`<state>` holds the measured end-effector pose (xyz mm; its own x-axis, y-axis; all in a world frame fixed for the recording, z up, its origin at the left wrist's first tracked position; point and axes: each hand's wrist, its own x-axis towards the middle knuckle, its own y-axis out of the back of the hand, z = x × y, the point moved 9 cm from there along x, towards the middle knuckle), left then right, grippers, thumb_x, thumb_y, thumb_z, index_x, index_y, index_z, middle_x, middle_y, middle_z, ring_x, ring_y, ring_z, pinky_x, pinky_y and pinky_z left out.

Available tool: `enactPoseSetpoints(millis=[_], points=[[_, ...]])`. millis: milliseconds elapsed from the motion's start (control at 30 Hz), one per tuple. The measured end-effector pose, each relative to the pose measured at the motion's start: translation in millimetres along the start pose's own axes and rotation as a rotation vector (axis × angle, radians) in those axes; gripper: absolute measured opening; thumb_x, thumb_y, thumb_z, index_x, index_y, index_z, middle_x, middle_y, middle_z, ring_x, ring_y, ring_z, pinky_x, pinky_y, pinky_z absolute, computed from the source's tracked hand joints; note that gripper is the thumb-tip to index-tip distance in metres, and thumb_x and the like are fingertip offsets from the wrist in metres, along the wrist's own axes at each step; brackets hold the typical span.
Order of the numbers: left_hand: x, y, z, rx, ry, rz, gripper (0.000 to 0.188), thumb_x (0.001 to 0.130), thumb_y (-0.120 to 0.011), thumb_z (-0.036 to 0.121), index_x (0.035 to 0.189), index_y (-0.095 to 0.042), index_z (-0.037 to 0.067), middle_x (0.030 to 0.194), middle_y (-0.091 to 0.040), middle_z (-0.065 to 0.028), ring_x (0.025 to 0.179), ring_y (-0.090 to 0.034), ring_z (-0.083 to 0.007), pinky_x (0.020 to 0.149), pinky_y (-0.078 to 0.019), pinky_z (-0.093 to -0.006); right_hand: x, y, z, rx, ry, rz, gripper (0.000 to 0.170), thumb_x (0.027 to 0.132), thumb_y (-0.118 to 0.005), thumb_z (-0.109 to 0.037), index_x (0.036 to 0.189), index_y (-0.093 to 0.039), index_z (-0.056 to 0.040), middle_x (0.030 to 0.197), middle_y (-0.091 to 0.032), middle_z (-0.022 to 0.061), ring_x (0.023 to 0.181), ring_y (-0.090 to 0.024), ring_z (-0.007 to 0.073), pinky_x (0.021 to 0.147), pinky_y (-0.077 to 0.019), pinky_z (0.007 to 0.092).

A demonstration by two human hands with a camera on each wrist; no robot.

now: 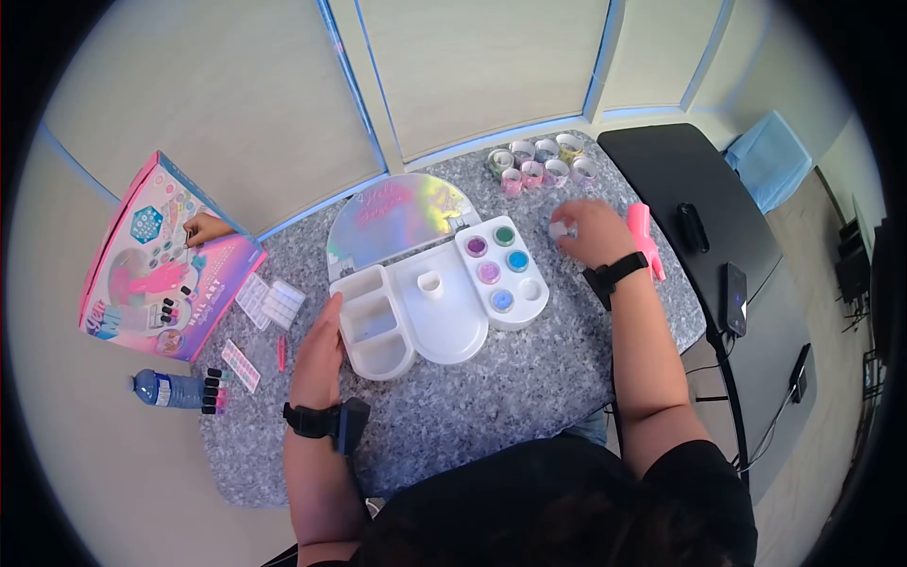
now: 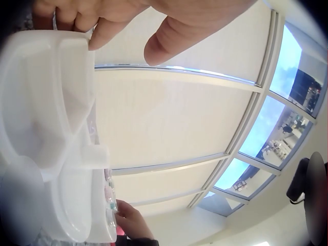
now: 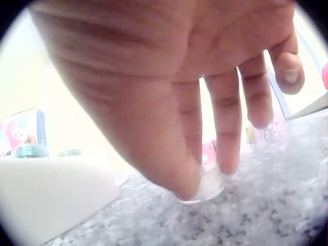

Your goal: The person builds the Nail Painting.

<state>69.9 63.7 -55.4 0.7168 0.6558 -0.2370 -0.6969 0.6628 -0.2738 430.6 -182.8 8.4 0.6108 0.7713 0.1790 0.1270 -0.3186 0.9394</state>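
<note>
My right hand point(image 1: 601, 232) pinches a small clear round pot point(image 3: 209, 183) with whitish contents between thumb and fingers, close over the speckled table. It is to the right of a white pot holder point(image 1: 496, 255), where several pots of coloured glitter sit and one round recess at the lower right has no pot. That holder joins a white plastic tray point(image 1: 446, 326) with a short upright post in its middle and three compartments on the left. Against the tray's left side rests my left hand point(image 1: 319, 357), fingers extended along the outer wall, as the left wrist view also shows.
Behind the tray stands a shiny holographic panel point(image 1: 402, 222). Several small tape-like rolls point(image 1: 532, 174) stand at the back right, near a pink object point(image 1: 640, 227). On the left are a nail art box point(image 1: 170, 274), sticker sheets point(image 1: 241, 365), small bottles point(image 1: 215, 392) and a water bottle point(image 1: 165, 388).
</note>
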Motion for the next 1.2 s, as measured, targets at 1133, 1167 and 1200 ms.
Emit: enactPoseSetpoints(millis=[1133, 1167, 1200], points=[[-7.0, -5.8, 12.2, 0.065, -0.030, 0.000, 0.055, 0.116, -0.042, 0.023, 0.164, -0.037, -0.004, 0.163, -0.048, -0.0172, 0.147, -0.051, -0.0248, 0.122, -0.0395, -0.0384, -51.6, 22.6, -98.6, 0.397, 0.375, -0.147, 0.019, 0.073, -0.085, -0.009, 0.089, -0.076, -0.0066, 0.096, -0.074, 0.0111, 0.101, -0.067, 0.0351, 0.094, -0.0533, 0.0446], [-5.2, -2.0, 9.6, 0.065, -0.034, 0.013, 0.055, 0.116, -0.042, 0.023, 0.164, -0.037, -0.004, 0.163, -0.048, -0.0172, 0.147, -0.051, -0.0248, 0.122, -0.0395, -0.0384, -50.8, 23.2, -99.3, 0.413, 0.377, -0.139, 0.019, 0.072, -0.086, -0.009, 0.089, -0.076, -0.0068, 0.096, -0.074, 0.0111, 0.101, -0.067, 0.0353, 0.093, -0.0531, 0.0443], [-3.2, 3.3, 6.2, 0.081, -0.058, -0.016, 0.058, 0.115, -0.045, 0.028, 0.164, -0.039, -0.003, 0.165, -0.047, -0.0164, 0.150, -0.048, -0.0254, 0.123, -0.0377, -0.0394, -50.4, 23.4, -100.4, 0.425, 0.398, -0.146, 0.019, 0.072, -0.086, -0.009, 0.089, -0.076, -0.0068, 0.096, -0.074, 0.0111, 0.101, -0.067, 0.0353, 0.093, -0.0531, 0.0443]])
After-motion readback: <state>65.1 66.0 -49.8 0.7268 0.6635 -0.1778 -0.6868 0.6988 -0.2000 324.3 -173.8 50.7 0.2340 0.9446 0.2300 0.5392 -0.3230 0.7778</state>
